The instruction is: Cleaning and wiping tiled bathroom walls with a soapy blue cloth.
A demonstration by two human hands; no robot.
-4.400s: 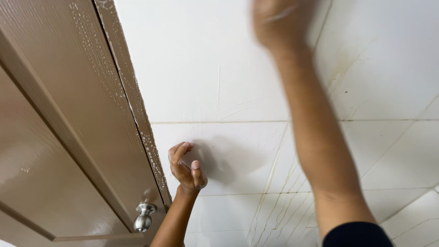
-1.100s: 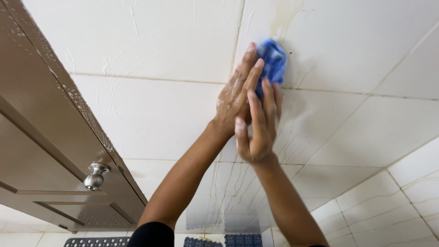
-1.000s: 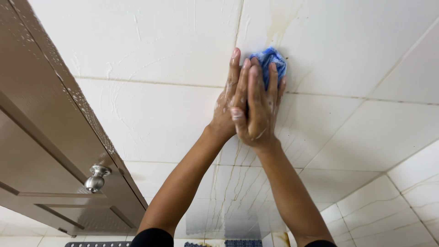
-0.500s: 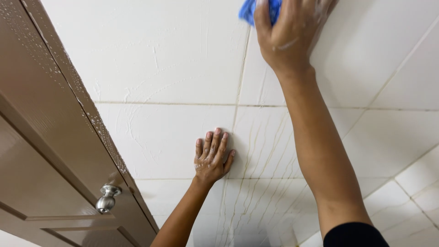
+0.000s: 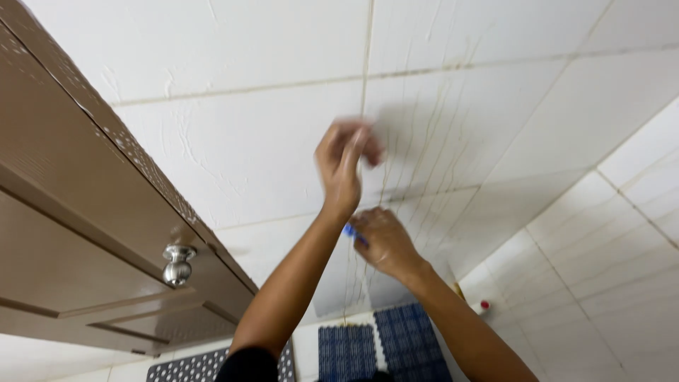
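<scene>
My right hand is closed on a blue cloth, of which only a small corner shows at the thumb side. It presses against the white tiled wall, low in the wet streaked patch. My left hand is just above it, blurred with motion, fingers loosely extended at the wall and holding nothing. Thin dirty water streaks run down the tiles around both hands.
A brown door with a silver round knob stands open at the left. Below lie blue mats and a grey perforated mat on the floor. A small red-and-white object sits at the wall corner.
My right hand has swept down the wall with the blue cloth, from high up to below my left hand. My left hand has lifted off its flat rest on the tile.
</scene>
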